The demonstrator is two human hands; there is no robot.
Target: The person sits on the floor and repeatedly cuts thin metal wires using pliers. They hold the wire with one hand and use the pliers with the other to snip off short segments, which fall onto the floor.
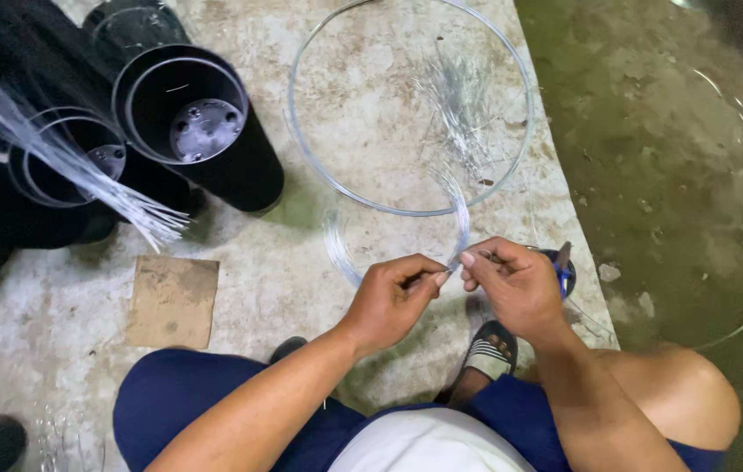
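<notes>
Left hand and right hand fingertips pinch the clear loop's ends together; joining likely demands steady alignment

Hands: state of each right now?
Left hand: pinched shut on the clear loop.
Right hand: pinching the same loop, with blue scissors held in it.
</notes>
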